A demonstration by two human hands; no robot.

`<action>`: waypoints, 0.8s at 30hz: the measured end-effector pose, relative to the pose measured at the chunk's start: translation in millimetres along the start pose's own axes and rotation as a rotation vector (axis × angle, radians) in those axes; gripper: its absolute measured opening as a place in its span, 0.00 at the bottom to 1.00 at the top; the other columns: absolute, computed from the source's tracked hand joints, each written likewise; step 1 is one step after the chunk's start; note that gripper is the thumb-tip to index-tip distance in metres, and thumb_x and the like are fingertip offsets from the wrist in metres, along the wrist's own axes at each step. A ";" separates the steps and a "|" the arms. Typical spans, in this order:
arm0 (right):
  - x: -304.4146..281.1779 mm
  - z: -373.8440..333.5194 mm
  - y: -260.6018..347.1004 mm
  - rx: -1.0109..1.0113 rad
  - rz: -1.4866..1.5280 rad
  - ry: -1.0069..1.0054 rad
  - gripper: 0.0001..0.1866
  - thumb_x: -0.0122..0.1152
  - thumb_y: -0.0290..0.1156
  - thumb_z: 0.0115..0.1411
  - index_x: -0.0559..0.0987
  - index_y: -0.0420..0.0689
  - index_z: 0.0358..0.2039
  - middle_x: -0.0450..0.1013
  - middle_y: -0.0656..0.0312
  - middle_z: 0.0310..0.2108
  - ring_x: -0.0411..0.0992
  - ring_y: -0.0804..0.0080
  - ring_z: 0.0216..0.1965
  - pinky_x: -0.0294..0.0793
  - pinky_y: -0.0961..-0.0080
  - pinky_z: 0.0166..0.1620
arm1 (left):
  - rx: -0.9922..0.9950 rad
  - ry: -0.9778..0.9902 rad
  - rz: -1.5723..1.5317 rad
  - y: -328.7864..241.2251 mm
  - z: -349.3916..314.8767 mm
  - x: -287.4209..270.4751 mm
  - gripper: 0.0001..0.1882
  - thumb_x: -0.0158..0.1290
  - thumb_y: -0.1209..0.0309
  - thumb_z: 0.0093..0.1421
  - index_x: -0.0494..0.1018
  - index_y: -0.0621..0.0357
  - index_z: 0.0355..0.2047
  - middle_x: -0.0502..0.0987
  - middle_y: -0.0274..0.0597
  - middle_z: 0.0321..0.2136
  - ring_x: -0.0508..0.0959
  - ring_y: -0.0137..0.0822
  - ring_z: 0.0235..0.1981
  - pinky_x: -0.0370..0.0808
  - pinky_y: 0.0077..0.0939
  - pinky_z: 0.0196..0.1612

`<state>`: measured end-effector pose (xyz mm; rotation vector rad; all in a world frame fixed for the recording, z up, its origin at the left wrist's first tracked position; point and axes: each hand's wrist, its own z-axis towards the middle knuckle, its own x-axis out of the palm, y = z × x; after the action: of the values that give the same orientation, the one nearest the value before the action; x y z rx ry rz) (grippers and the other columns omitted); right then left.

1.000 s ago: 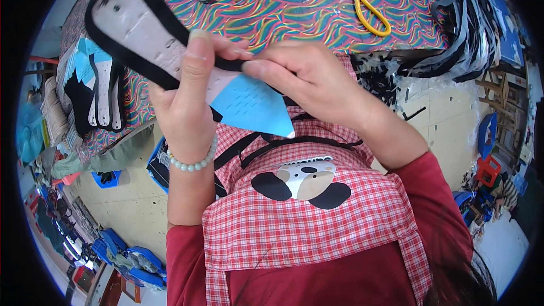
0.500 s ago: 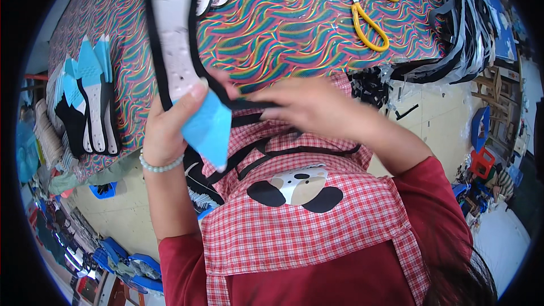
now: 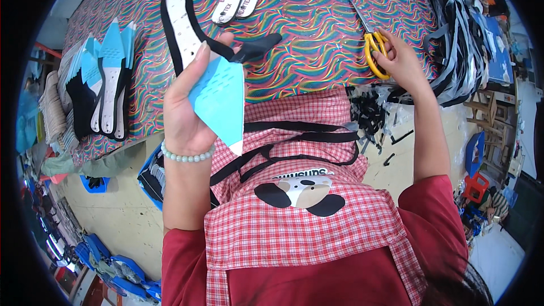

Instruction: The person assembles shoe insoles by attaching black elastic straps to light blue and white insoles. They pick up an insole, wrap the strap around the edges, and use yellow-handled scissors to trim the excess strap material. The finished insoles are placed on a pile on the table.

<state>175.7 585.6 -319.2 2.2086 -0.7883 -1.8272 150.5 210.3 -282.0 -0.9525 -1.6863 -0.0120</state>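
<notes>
My left hand (image 3: 184,116) is closed around an insole-shaped piece (image 3: 182,22), white with dots, black edging and a bright blue patterned pointed end (image 3: 222,105). A loose tail of black edging strip (image 3: 259,47) sticks out from its side, beyond my fingertips. Over on the right, my right hand (image 3: 403,61) grips the yellow handles of a pair of scissors (image 3: 368,25). Their blades look closed together and point away from me, low over the patterned tabletop.
More white insole pieces (image 3: 232,1) lie at the far edge of the table (image 3: 309,22). A stack of blue-ended insoles (image 3: 107,79) sits at the left. Black and grey strips (image 3: 453,39) hang over the right side. Black scraps (image 3: 371,114) are below the front edge.
My right hand has left the black strip, moved right and taken hold of the scissors, whose blades have come together. My left hand has brought the insole lower and nearer to me.
</notes>
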 end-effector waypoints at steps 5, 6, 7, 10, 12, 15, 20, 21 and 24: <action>43.8 -75.2 50.0 -0.347 0.578 0.124 0.39 0.66 0.28 0.51 0.60 0.44 0.62 0.66 0.59 0.50 0.66 0.72 0.50 0.65 0.77 0.52 | 0.002 -0.129 0.083 -3.3 -6.0 20.9 0.21 0.46 0.65 0.65 0.65 0.66 0.54 0.72 0.50 0.31 0.71 0.33 0.21 0.71 0.20 0.24; 44.2 -91.4 69.4 -0.489 0.443 0.202 0.46 0.74 0.38 0.46 0.59 0.47 0.63 0.65 0.56 0.51 0.65 0.67 0.50 0.65 0.73 0.51 | -0.023 -0.094 0.051 -6.0 -6.5 16.7 0.21 0.46 0.65 0.65 0.65 0.66 0.54 0.72 0.49 0.31 0.70 0.33 0.20 0.71 0.19 0.23; 39.9 -97.1 89.8 -0.447 0.397 0.380 0.49 0.72 0.48 0.45 0.58 0.46 0.64 0.65 0.53 0.51 0.64 0.61 0.50 0.63 0.67 0.52 | -0.115 0.075 -0.026 -12.0 -6.4 6.3 0.20 0.46 0.66 0.65 0.64 0.66 0.54 0.72 0.49 0.33 0.69 0.32 0.23 0.71 0.19 0.24; 57.1 -90.4 107.0 -0.500 0.469 0.326 0.50 0.73 0.46 0.44 0.56 0.51 0.65 0.65 0.54 0.43 0.67 0.59 0.44 0.68 0.68 0.46 | -0.131 0.091 -0.053 -13.3 -9.1 6.4 0.19 0.45 0.68 0.65 0.65 0.66 0.53 0.71 0.48 0.35 0.68 0.31 0.27 0.71 0.18 0.26; 63.3 -82.7 115.7 -0.571 0.432 0.215 0.50 0.73 0.44 0.44 0.56 0.52 0.65 0.65 0.55 0.40 0.69 0.60 0.41 0.70 0.69 0.42 | -0.153 0.143 -0.082 -9.9 -9.6 0.7 0.18 0.45 0.69 0.65 0.66 0.66 0.52 0.73 0.51 0.41 0.70 0.33 0.34 0.73 0.18 0.28; 62.8 -74.6 128.2 -0.621 0.365 0.102 0.50 0.74 0.45 0.43 0.58 0.50 0.64 0.66 0.55 0.39 0.70 0.61 0.38 0.71 0.69 0.39 | -0.174 0.072 -0.046 -11.2 -9.0 -3.1 0.19 0.45 0.68 0.65 0.66 0.65 0.53 0.73 0.51 0.46 0.74 0.36 0.40 0.75 0.19 0.29; 65.3 -72.4 112.1 -0.677 0.318 -0.069 0.45 0.75 0.45 0.40 0.67 0.51 0.59 0.69 0.59 0.30 0.72 0.61 0.31 0.73 0.70 0.34 | -0.040 -0.027 0.110 -8.1 1.3 3.8 0.19 0.49 0.62 0.64 0.70 0.65 0.48 0.78 0.46 0.34 0.80 0.33 0.31 0.78 0.25 0.35; 61.0 -69.6 106.9 -0.613 0.302 -0.099 0.43 0.76 0.44 0.40 0.68 0.50 0.58 0.70 0.57 0.29 0.72 0.60 0.31 0.73 0.69 0.35 | -0.005 -0.051 0.181 -8.4 4.8 3.0 0.19 0.49 0.62 0.64 0.70 0.65 0.47 0.78 0.46 0.34 0.80 0.33 0.32 0.78 0.26 0.35; 32.3 -42.8 79.6 -0.246 0.102 -0.086 0.42 0.72 0.34 0.44 0.63 0.46 0.60 0.69 0.51 0.41 0.70 0.53 0.44 0.72 0.65 0.46 | 0.109 -0.111 0.367 -1.8 10.8 -0.1 0.17 0.50 0.62 0.64 0.71 0.66 0.43 0.78 0.46 0.33 0.81 0.34 0.33 0.79 0.27 0.35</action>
<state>197.0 493.8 -301.3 1.9153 -0.6385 -1.8682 140.7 214.1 -285.1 -1.1835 -1.5718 0.3785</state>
